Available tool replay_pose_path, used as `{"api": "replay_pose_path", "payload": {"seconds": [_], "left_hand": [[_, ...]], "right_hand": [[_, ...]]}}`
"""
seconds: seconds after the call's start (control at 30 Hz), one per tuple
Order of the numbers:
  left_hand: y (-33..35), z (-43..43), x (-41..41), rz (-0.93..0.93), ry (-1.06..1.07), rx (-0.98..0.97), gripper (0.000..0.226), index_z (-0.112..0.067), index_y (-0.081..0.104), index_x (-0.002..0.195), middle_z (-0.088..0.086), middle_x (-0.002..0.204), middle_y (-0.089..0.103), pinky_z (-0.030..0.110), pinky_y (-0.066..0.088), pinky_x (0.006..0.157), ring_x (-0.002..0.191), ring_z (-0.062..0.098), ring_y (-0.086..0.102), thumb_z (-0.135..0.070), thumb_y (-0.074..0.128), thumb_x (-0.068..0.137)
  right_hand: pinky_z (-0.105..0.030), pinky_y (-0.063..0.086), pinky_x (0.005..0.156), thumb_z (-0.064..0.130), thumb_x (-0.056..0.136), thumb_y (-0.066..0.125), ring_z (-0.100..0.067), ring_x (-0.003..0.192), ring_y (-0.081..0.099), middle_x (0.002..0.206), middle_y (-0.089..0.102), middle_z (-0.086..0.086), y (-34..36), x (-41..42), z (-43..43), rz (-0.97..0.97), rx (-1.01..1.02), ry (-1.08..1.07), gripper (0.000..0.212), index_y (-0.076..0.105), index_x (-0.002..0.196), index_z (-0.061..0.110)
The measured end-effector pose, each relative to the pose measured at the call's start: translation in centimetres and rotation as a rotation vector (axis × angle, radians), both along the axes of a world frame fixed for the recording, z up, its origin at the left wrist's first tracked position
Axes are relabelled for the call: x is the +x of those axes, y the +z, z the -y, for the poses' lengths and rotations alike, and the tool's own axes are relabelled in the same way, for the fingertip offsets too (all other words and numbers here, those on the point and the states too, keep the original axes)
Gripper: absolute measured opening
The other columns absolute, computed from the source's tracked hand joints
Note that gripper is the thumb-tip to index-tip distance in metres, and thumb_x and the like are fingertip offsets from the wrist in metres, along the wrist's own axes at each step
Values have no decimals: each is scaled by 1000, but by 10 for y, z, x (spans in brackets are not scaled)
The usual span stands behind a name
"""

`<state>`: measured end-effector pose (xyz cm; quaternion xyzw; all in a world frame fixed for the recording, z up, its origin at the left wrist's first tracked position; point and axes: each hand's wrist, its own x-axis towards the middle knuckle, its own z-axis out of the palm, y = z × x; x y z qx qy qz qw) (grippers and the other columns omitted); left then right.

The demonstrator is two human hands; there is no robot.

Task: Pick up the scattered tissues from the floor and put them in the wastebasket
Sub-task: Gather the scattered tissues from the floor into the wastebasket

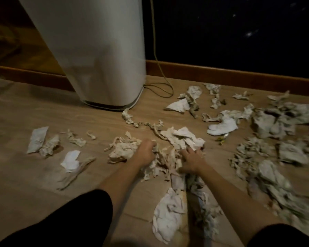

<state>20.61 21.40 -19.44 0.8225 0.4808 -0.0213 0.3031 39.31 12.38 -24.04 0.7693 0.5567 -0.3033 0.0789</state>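
Your left hand (146,154) is down on the floor (100,122) with its fingers curled into a crumpled wad of the tissues (168,157), gripping it. Your right hand (191,158) lies just beside it on the same heap, fingers spread and pressing flat on the paper, with the fingertips tucked under a sheet; it grips nothing that you can see. More tissues lie scattered on the floor: a few to the left, one large white piece between your forearms, and a thick spread to the right. A tall white container (100,50) stands behind the heap, its top out of view, with a cord (165,90) looped beside its base.
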Motion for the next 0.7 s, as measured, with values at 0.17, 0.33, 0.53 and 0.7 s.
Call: {"api": "replay_pose_path", "payload": {"seconds": [0.17,0.33,0.53,0.7], "left_hand": [[-32,96,11,-270,-44,-212,105,-16,13,147,13,157,2,47,21,116,145,37,1,-53,69,65],[-39,141,10,-377,-116,-194,121,-16,9,146,15,157,0,45,21,115,143,39,1,-53,81,56],[-38,150,9,-129,-27,-65,33,-11,61,113,16,121,54,27,40,83,114,30,51,-10,57,80],[36,95,72,-10,25,-18,20,-5,65,96,17,102,67,35,51,79,94,29,62,-3,59,78]], "right_hand": [[-49,44,94,14,83,62,-36,126,29,141,33,-7,-18,-18,49,44,253,-41,59,36,133,28],[-46,45,91,-3,84,45,-33,120,34,131,41,-11,-17,-23,79,-23,337,-166,51,45,130,20],[-39,43,88,-1,86,47,-33,112,43,122,50,-14,1,9,86,-71,405,-167,37,56,117,16],[-33,40,81,2,82,50,-36,106,48,113,50,-17,51,63,70,-86,525,-125,32,58,112,13]]}}
